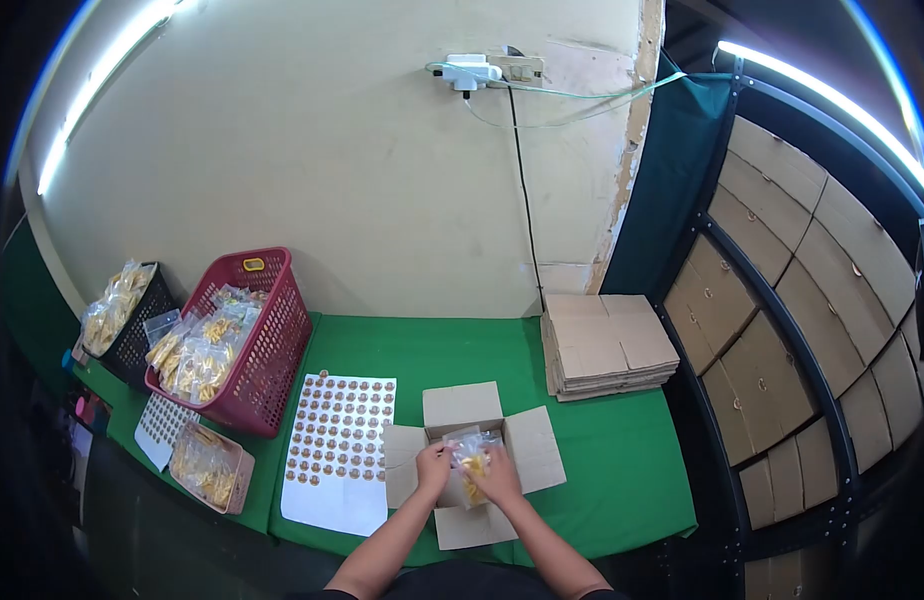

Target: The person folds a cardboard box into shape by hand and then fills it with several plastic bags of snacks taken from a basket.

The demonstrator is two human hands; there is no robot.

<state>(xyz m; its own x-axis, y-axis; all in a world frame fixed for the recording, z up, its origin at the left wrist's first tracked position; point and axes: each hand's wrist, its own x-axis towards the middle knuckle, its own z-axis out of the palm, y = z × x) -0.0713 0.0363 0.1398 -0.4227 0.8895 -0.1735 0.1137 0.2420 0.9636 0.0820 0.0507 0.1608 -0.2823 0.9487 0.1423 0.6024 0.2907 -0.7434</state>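
Observation:
An open cardboard box [532, 450] stands on the green table with its flaps folded outward. Over its opening, both my hands grip a clear plastic packet [473, 466] with yellow pieces inside. My left hand [434, 468] pinches the packet's upper left side, fingers closed. On the right side of the packet, my right hand [498, 477] is closed round it. The box's inside is mostly hidden by the packet and my hands. Just left of the box lies a white sheet [334, 508] with rows of round brown stickers.
A red basket [274, 340] of filled packets stands at the left, beside a black basket [132, 350] and a small pink basket [237, 490]. Flattened cardboard boxes [607, 340] are stacked at the back right. A shelf of cartons [772, 370] rises at the right.

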